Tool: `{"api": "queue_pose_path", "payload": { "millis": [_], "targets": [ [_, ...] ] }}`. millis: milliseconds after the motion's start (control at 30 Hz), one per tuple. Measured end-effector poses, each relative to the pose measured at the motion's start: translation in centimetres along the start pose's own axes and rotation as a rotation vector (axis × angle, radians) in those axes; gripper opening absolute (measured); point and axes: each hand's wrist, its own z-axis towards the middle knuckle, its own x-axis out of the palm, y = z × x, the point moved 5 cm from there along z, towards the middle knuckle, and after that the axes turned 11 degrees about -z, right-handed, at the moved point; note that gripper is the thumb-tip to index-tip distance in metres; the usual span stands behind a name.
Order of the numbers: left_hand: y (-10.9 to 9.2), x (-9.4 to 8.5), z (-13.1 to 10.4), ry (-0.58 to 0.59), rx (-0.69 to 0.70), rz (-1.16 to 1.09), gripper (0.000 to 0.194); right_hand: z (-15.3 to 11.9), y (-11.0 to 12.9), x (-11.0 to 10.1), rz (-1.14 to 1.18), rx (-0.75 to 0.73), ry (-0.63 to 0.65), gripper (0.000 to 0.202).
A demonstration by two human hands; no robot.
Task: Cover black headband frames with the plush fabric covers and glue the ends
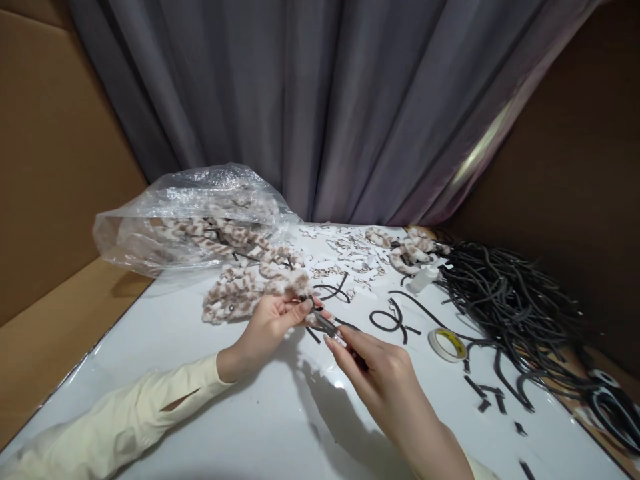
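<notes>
Near the table's middle, my left hand pinches the end of a fluffy white and brown strip, with a thin black piece showing at its tip. My right hand is closed round a slim dark tool, whose tip meets the strip's end at my left fingertips. What the tool is, I cannot make out. More of the fluffy material lies bunched behind and left of my left hand. Black cord pieces lie to the right of the tool.
A clear plastic bag with fluffy strips stands at the back left. On the right are a large heap of black cords, a tape roll, a small white bottle and scissors. Scraps litter the white table.
</notes>
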Motion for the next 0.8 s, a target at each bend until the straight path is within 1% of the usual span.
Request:
{"api": "queue_pose_path", "payload": {
  "millis": [100,300,533,600,700,800],
  "targets": [
    [0.1,0.1,0.0,0.011,-0.012,-0.020,0.041,0.1,-0.1,0.2,-0.004,0.008,0.027,0.017],
    [0.1,0.0,0.0,0.006,-0.012,-0.013,0.042,0.2,-0.1,0.3,0.003,0.002,-0.003,0.018],
    [0.7,-0.3,-0.1,-0.028,-0.011,-0.032,0.040,0.1,-0.2,1.1,0.113,0.061,0.009,0.019],
    [0.7,-0.3,-0.1,-0.032,0.004,-0.049,0.039,0.3,-0.2,1.3,0.145,0.100,0.038,0.024],
    [0.5,-0.1,-0.2,-0.045,0.033,-0.045,0.038,0.6,-0.5,1.8,0.216,0.189,0.129,0.034],
    [0.3,-0.1,-0.2,-0.056,0.037,-0.016,0.037,0.7,-0.7,1.7,0.246,0.249,0.188,0.035]
  ]
}}
